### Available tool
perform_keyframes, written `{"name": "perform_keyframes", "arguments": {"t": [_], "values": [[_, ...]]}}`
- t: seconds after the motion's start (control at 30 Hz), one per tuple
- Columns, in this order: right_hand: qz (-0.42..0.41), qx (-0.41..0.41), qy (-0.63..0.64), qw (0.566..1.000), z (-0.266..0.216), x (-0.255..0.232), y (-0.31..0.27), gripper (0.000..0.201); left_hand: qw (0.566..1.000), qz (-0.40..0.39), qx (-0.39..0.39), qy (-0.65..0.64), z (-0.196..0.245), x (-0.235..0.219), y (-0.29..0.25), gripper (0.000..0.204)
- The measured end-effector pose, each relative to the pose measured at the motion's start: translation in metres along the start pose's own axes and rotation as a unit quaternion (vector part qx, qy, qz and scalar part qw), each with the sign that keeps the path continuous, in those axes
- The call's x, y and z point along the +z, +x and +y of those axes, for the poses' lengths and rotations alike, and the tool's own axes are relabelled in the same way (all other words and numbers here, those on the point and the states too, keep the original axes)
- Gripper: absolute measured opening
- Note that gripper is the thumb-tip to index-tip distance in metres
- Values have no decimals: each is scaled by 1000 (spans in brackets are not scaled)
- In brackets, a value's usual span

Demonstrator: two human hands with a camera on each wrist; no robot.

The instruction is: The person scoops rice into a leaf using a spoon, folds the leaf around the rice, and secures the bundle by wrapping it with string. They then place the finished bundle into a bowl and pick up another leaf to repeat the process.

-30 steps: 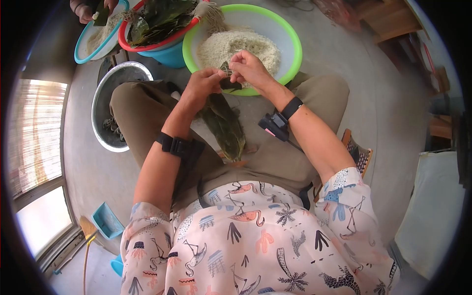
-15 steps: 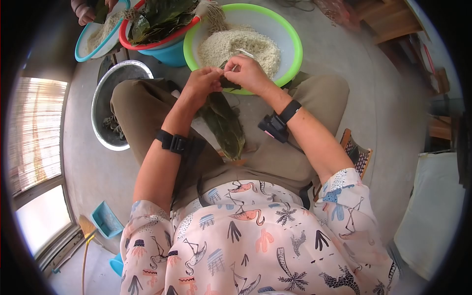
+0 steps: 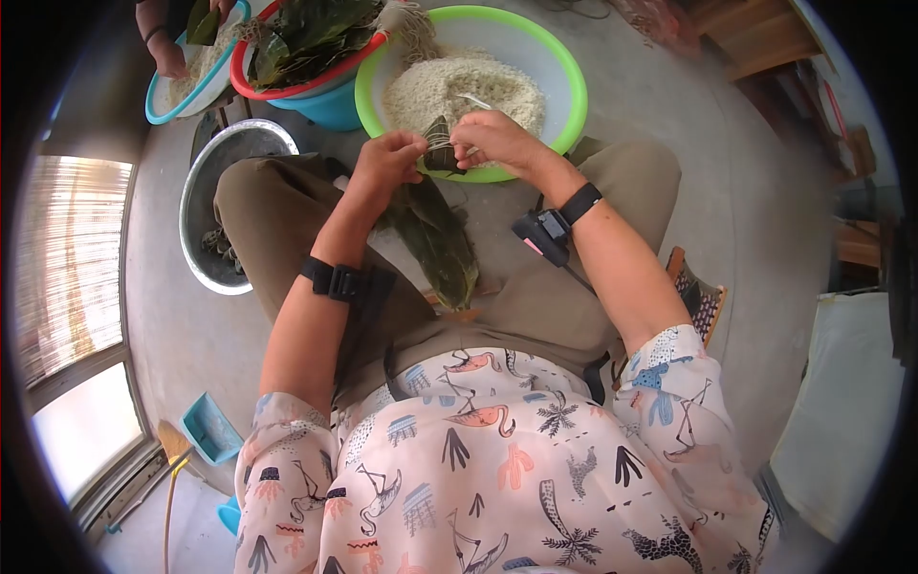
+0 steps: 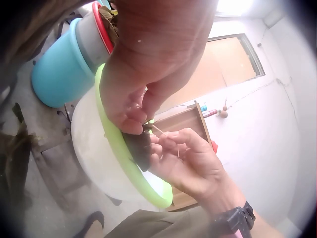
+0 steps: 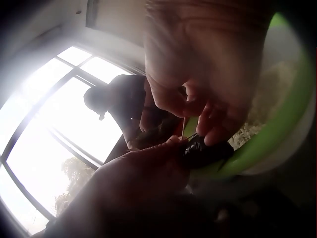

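A small dark green leaf bundle (image 3: 438,151) wound with pale string hangs between the two hands, over the near rim of the green-rimmed basin. The left hand (image 3: 386,163) pinches string at the bundle's left side. On the other side, the right hand (image 3: 505,143) has thumb and fingers curled on the string. In the left wrist view, a taut strand (image 4: 157,130) runs from the bundle (image 4: 138,148) to the right fingertips. The right wrist view shows the bundle (image 5: 205,151) below the right hand (image 5: 208,69), partly hidden by fingers.
White grains (image 3: 469,84) fill part of the green-rimmed basin (image 3: 571,100). Dark leaves (image 3: 316,38) lie in a red-rimmed one. A metal basin (image 3: 191,215) stands left of the knee; long leaves (image 3: 435,244) lie between the legs. Another person's hand (image 3: 170,59) is at a blue-rimmed basin.
The two hands came together at the bundle, then moved slightly apart, leaving its string-wound top in view. The other person's hand has moved down into the blue-rimmed basin.
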State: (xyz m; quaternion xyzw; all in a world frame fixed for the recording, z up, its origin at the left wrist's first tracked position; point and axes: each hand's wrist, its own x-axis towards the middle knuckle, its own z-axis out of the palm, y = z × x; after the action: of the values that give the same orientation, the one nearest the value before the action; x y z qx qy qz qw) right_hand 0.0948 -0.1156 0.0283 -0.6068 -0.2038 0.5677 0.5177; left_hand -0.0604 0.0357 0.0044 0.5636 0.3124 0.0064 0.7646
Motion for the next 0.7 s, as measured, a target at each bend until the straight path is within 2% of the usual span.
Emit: {"name": "perform_keyframes", "arguments": {"t": [0.07,0.1,0.17,0.3,0.37,0.5,0.57,0.7], "values": [[-16,4,-14,1000,-1,0,-1,16,996,31,22,84,2,-2,-2,12],[-16,4,-13,1000,-3,0,-3,16,996,31,22,84,3,-2,-2,12],[-17,-14,8,1000,-5,1,-7,17,981,49,68,172,5,-3,-5,11],[-23,-54,-16,998,-9,1,-11,18,958,74,99,257,14,6,-13,12],[-96,-90,64,989,-8,3,-11,21,950,72,101,286,16,10,-16,11],[-77,-99,92,988,-4,11,-10,23,937,87,101,324,17,17,-22,11],[-32,-104,4,994,-3,13,-4,20,942,76,102,311,18,16,-23,15],[-14,-82,-1,997,-4,14,-2,18,934,72,108,334,22,13,-25,16]]}}
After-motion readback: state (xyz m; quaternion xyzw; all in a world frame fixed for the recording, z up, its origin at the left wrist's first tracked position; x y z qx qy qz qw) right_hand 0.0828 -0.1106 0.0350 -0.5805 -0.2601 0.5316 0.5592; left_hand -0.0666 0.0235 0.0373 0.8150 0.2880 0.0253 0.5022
